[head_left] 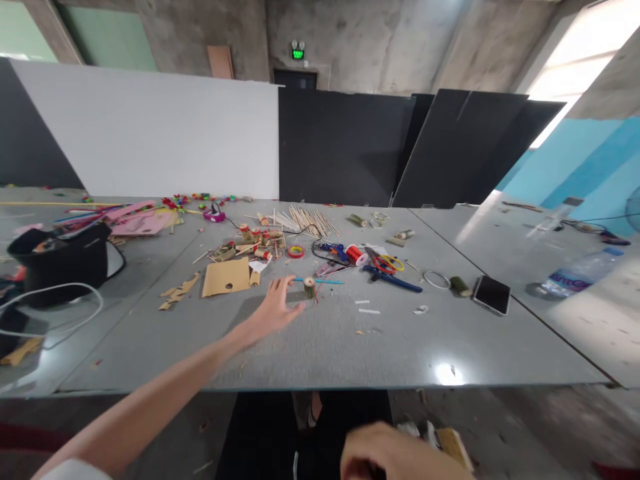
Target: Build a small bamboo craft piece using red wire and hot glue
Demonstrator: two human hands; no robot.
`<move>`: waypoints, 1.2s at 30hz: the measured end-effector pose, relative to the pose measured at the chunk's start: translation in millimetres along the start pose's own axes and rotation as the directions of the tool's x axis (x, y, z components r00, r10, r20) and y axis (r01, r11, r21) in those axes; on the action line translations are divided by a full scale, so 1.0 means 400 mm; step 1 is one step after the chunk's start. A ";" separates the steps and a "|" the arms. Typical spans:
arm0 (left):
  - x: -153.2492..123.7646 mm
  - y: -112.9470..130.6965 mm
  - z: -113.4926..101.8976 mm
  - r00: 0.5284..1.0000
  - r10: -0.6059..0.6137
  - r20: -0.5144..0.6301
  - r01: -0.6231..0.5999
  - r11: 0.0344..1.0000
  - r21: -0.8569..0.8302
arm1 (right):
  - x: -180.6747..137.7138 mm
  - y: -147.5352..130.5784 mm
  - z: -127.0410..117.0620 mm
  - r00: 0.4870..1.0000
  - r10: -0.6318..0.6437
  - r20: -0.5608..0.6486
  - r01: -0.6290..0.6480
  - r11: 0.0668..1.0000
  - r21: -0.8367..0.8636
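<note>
My left hand (281,305) reaches over the grey table with thumb and fingers apart, holding nothing. Just right of its fingertips stands a short bamboo section (309,288), with a thin blue stick (329,282) running sideways at it and a red wire (317,294) beside it. Whether the fingertips touch the stick's left end I cannot tell. My right hand (395,455) is low at the bottom edge, in front of the table and over my lap. It is curled and smeared by motion, and its fingers are partly cut off.
Left lie cardboard (226,277) and bamboo pieces (226,252); behind are wooden sticks (313,220). Red tape (295,252), a glue gun (334,251), a red wire spool (356,255), scissors (384,261) and blue-handled pliers (393,278) lie beyond. Right are a phone (492,294) and bottle (575,275).
</note>
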State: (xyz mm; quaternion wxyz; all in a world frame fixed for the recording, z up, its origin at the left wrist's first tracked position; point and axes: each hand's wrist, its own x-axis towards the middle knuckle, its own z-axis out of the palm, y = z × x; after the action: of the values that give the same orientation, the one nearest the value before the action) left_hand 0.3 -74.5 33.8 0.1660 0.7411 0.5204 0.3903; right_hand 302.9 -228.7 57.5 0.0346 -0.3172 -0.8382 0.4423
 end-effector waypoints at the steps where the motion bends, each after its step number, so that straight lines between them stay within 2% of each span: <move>1: 0.029 -0.020 0.017 0.999 0.009 0.031 -0.009 1.000 -0.001 | 0.022 -0.038 -0.059 0.995 -0.054 -0.088 0.050 0.998 -0.043; 4: 0.097 -0.053 0.059 0.995 0.074 0.074 -0.072 0.997 -0.030 | 0.143 -0.074 -0.198 0.925 -0.200 -0.322 0.166 0.977 -0.130; 8: 0.139 -0.070 0.082 0.990 0.096 0.099 -0.085 0.990 -0.112 | 0.365 0.013 -0.306 0.732 -0.268 -0.626 0.205 0.963 -0.174; 9: 0.143 -0.075 0.083 0.994 0.089 0.069 -0.079 0.988 -0.136 | 0.416 0.040 -0.322 0.689 -0.279 -0.669 0.198 0.960 -0.197; 10: 0.145 -0.080 0.083 0.996 0.085 0.041 -0.078 0.985 -0.152 | 0.462 0.066 -0.333 0.668 -0.292 -0.684 0.187 0.956 -0.225; 13: 0.143 -0.097 0.077 0.997 0.071 -0.001 -0.070 0.984 -0.161 | 0.560 0.125 -0.344 0.665 -0.330 -0.670 0.187 0.942 -0.278; 16: 0.137 -0.102 0.072 0.999 0.041 -0.034 -0.045 0.992 -0.114 | 0.597 0.167 -0.330 0.691 -0.370 -0.622 0.243 0.928 -0.282; 18: 0.134 -0.097 0.068 0.998 0.042 -0.049 -0.047 0.994 -0.096 | 0.599 0.190 -0.320 0.701 -0.376 -0.606 0.280 0.927 -0.251; 25: 0.132 -0.084 0.056 0.999 0.029 0.039 -0.023 0.990 -0.137 | 0.585 0.233 -0.316 0.719 -0.341 -0.605 0.325 0.935 -0.141; 28: 0.134 -0.086 0.054 0.998 0.008 0.064 0.002 0.987 -0.162 | 0.582 0.234 -0.315 0.717 -0.323 -0.618 0.317 0.940 -0.123; 32: 0.139 -0.087 0.055 0.994 -0.008 0.110 0.029 0.982 -0.188 | 0.572 0.228 -0.315 0.745 -0.249 -0.618 0.255 0.963 -0.080; 36: 0.140 -0.087 0.057 0.993 0.004 0.122 0.021 0.978 -0.208 | 0.568 0.218 -0.318 0.722 -0.228 -0.653 0.243 0.968 -0.069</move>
State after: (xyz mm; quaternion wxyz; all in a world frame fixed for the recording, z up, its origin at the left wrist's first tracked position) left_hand 3.7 -6.4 19.5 0.2760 0.7398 0.4686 0.3962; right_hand 208.9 26.0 17.5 0.3854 -0.3427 -0.8010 0.3040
